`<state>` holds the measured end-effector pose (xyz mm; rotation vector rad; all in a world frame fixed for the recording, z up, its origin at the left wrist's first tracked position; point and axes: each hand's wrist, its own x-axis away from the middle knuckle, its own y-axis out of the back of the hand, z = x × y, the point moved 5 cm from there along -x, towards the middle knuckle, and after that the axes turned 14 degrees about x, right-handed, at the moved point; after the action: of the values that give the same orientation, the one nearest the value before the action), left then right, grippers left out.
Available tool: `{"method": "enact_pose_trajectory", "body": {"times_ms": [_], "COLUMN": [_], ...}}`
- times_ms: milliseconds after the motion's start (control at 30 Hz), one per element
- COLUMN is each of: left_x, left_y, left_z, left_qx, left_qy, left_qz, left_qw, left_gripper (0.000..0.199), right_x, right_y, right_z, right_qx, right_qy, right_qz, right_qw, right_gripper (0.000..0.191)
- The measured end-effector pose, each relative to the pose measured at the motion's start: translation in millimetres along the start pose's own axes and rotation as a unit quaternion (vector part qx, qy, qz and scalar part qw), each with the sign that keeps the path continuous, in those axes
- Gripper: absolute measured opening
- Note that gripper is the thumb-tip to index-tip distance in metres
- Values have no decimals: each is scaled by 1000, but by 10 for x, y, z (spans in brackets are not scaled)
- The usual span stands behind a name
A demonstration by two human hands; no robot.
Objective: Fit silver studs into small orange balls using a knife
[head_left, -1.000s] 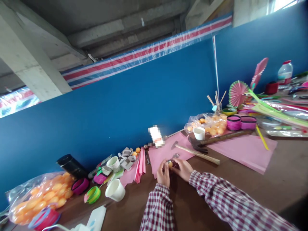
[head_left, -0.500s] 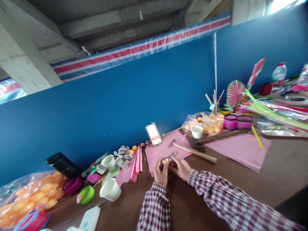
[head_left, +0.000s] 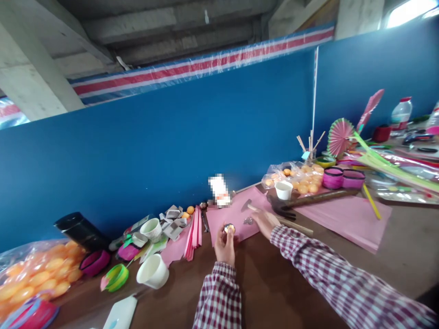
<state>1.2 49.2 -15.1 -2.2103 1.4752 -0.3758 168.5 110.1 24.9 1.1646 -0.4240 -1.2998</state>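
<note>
My left hand (head_left: 224, 246) is closed around a small round shiny object (head_left: 229, 228) with a yellowish middle, held up over the near edge of a pink sheet (head_left: 219, 218). My right hand (head_left: 265, 222) lies over the handle of a small hammer (head_left: 297, 225); its fingers reach toward the hammer's head end and are partly hidden, so I cannot tell whether they grip it. Beside those fingers, a little pile of small clear or silvery pieces (head_left: 248, 220) sits on the pink sheet.
A larger hammer (head_left: 318, 197) lies at the right beside a white cup (head_left: 283, 190) and a bag of orange balls (head_left: 305, 179). Leftward are another white cup (head_left: 152, 271), folded pink strips (head_left: 195, 235), a black cylinder (head_left: 82, 232) and a bigger bag of orange balls (head_left: 41, 274).
My right hand has come away from the round object and moved over to the small hammer's handle. My left hand still holds the object, slightly further left. The view has shifted a little.
</note>
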Motion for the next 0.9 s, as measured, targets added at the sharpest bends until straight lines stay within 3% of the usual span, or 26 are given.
{"method": "enact_pose_trajectory", "body": {"times_ms": [300, 667, 800, 900], "left_x": [105, 31, 51, 73], "left_y": [-107, -39, -53, -74], "left_z": [-54, 41, -1, -36], "left_qx": [-104, -94, -84, -85], "left_qy": [-30, -42, -38, -29], "left_qz": [79, 75, 69, 71], "left_qw": [991, 992, 993, 993], "left_gripper": [51, 51, 50, 51], "right_x": [16, 47, 61, 77], "right_y": [-111, -59, -1, 12], "right_z": [-72, -94, -74, -26], "right_qx": [40, 93, 42, -76], "right_qy": [-25, 5, 7, -4], "right_qz": [17, 4, -37, -72], "right_qw": [999, 996, 998, 995], "right_gripper": [22, 25, 23, 20]}}
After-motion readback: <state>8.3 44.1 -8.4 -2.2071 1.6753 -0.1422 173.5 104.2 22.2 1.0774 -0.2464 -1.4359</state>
